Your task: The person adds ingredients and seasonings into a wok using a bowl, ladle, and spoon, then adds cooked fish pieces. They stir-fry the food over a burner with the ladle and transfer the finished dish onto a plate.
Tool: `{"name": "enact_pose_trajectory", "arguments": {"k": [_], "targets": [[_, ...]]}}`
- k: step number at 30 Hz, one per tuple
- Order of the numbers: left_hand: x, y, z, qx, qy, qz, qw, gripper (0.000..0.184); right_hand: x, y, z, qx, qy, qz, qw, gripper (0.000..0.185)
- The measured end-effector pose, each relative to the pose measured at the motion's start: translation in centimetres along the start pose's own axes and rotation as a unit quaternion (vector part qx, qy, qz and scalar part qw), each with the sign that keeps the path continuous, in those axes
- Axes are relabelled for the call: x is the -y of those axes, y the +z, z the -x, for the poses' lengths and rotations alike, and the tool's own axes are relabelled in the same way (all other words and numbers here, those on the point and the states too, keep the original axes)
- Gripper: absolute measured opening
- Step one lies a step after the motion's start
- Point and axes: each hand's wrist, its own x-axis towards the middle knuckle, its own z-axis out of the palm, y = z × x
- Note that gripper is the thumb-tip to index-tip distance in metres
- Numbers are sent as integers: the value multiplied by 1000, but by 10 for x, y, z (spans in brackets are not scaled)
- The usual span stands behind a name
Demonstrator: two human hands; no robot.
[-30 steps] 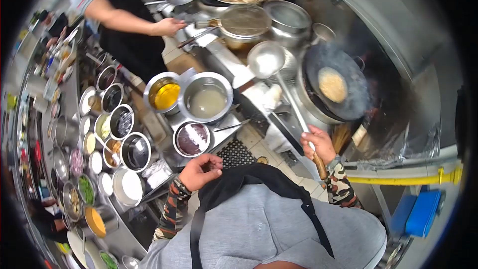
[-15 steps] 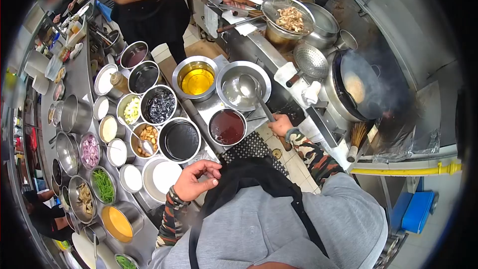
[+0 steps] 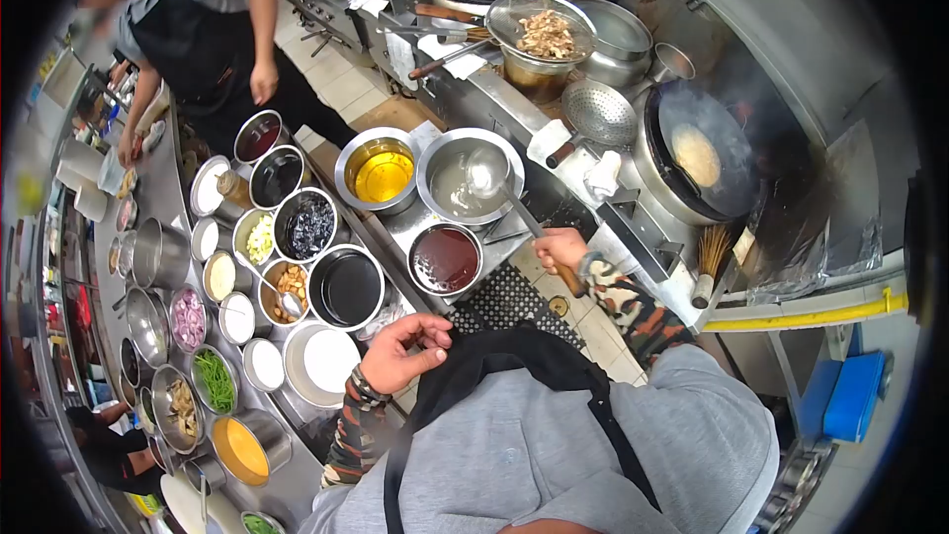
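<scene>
My right hand (image 3: 560, 247) is closed around the wooden handle of a ladle (image 3: 486, 172). The ladle's bowl rests in a metal pot (image 3: 427, 188) of clear, slightly cloudy liquid. Beside it stand a pot (image 3: 346, 178) of yellow oil and a smaller pot (image 3: 412, 262) of dark red liquid. In front of my apron, my left hand (image 3: 403, 351) hovers with loosely curled fingers, thumb apart, holding nothing. Its nearest containers are a pot (image 3: 380, 287) of black liquid and a pot (image 3: 294, 371) with white contents.
Right, a smoking wok (image 3: 736, 173) holds something pale. A perforated ladle (image 3: 600, 114) and a strainer (image 3: 502, 30) with browned pieces lie along the stove. Left, the counter carries several bowls, including red onions (image 3: 189, 318) and green vegetables (image 3: 213, 378). A co-worker (image 3: 198, 40) stands beyond the pots.
The co-worker has turned from the stove to the counter at the left, letting go of the strainer. The view has shifted slightly; my right hand still grips the ladle in the pot.
</scene>
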Motion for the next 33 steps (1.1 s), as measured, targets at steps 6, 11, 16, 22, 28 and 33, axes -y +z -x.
{"name": "enact_pose_trajectory", "arguments": {"k": [6, 11, 16, 22, 28, 33], "targets": [[2, 47, -35, 40, -39, 13, 998, 34, 42, -98, 101, 256, 97, -433, 859, 26], [3, 87, -87, 101, -57, 1, 993, 35, 39, -184, 188, 256, 2, -525, 811, 35], [-10, 128, -140, 187, -8, -81, 979, 35, 52, -258, 224, -44, -149, -282, 947, 32], [5, 164, -171, 239, -33, -51, 969, 35, -7, -342, 181, -387, -242, 301, 837, 36], [20, 174, -186, 246, -81, -34, 965, 32, -31, -344, 247, -431, -145, 342, 822, 50], [26, 185, -207, 284, -90, -34, 954, 32, -52, -343, 312, -414, -139, 317, 842, 51]]}}
